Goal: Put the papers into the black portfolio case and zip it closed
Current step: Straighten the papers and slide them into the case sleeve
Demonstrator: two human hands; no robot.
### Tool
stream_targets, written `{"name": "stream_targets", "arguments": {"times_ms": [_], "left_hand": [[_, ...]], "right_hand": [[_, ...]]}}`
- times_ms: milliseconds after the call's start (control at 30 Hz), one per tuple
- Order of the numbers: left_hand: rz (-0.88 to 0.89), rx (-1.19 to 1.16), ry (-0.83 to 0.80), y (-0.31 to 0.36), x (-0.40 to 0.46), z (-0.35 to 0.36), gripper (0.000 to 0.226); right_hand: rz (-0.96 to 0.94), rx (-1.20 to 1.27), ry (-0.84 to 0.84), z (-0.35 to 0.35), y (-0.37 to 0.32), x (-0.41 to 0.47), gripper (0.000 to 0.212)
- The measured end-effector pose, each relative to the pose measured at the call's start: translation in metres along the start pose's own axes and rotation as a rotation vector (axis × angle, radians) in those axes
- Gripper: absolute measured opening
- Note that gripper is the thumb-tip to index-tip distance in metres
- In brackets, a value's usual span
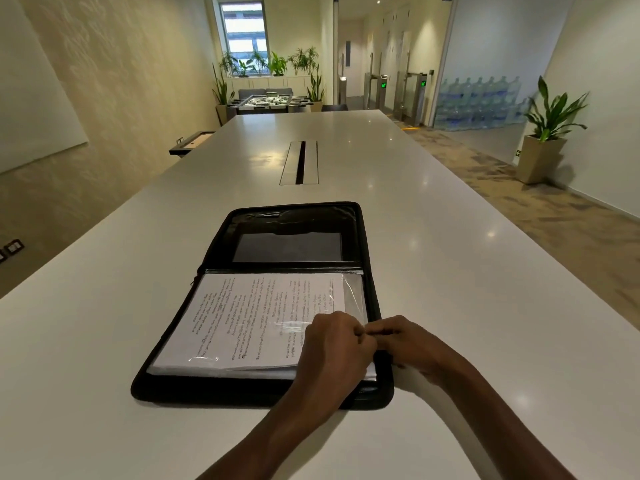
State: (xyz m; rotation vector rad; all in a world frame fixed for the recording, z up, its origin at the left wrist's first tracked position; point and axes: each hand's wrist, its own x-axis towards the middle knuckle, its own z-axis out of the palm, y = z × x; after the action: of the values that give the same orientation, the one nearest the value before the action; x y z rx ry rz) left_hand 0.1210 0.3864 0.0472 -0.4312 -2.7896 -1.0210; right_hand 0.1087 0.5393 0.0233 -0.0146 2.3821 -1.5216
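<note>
black portfolio case (221,386) lies open flat on the white tabletop (104,358), near the front edge, hinge running left-right. far half: dark inner panel with a pocket (287,247) under clear plastic. near half: stack of papers (242,320) with printed text, sitting in the case under a clear plastic sleeve (353,292), glare on it. both hands meet at the right edge of the near half. left hand (337,344) rests over the lower right part of the papers, fingers (348,323) curled in toward the right hand. right hand (412,344) sits just outside the case rim, fingers curled, tips touching the left hand's. looks like both pinch something small at the sleeve/paper edge, can't tell exactly what, contact point hidden by knuckles. zip not closed, case fully spread. further down the tabletop: a cable slot (299,162) in the middle. background: potted plant (550,133) on the floor at right, stacked water bottles (478,105) behind glass, more plants under the far window (244,29)
</note>
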Motion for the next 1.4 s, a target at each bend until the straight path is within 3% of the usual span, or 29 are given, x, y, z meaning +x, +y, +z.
{"name": "stream_targets", "arguments": {"times_ms": [133, 267, 433, 567, 767, 867, 1033, 1167, 1267, 1400], "left_hand": [[0.017, 0.014, -0.012, -0.007, 0.0, 0.005, 0.028], [0.0, -0.02, -0.003, -0.019, 0.0, 0.006, 0.022], [0.002, 0.095, 0.066, -0.055, 0.006, -0.002, 0.021], [-0.083, 0.346, -0.155, -0.084, 0.009, -0.006, 0.04], [-0.113, 0.32, -0.274, -0.089, 0.014, -0.017, 0.035], [-0.113, 0.314, -0.302, -0.09, 0.015, -0.02, 0.037], [-0.037, 0.29, -0.25, -0.099, 0.012, -0.023, 0.035], [0.05, 0.148, -0.044, -0.116, 0.013, -0.023, 0.027], [-0.001, 0.115, 0.036, -0.132, 0.022, -0.026, 0.045], [-0.001, 0.417, -0.059, -0.161, 0.029, -0.036, 0.082]], "right_hand": [[0.006, 0.041, -0.103, -0.006, 0.005, -0.017, 0.033], [-0.005, 0.031, -0.135, 0.001, 0.002, -0.026, 0.018], [0.051, 0.098, 0.053, 0.022, 0.008, -0.026, 0.011], [0.101, 0.142, 0.18, 0.034, 0.012, -0.029, 0.016], [0.136, 0.195, 0.291, 0.039, 0.014, -0.036, 0.033], [0.16, 0.095, 0.391, 0.037, 0.018, -0.041, 0.03], [0.095, -0.014, 0.555, 0.031, 0.018, -0.045, 0.023], [-0.134, -0.278, 0.701, 0.047, 0.003, -0.035, 0.013], [-0.268, -0.473, 0.619, 0.064, -0.007, -0.02, 0.031], [-0.283, -0.726, 0.349, 0.083, -0.007, 0.0, 0.057]]}}
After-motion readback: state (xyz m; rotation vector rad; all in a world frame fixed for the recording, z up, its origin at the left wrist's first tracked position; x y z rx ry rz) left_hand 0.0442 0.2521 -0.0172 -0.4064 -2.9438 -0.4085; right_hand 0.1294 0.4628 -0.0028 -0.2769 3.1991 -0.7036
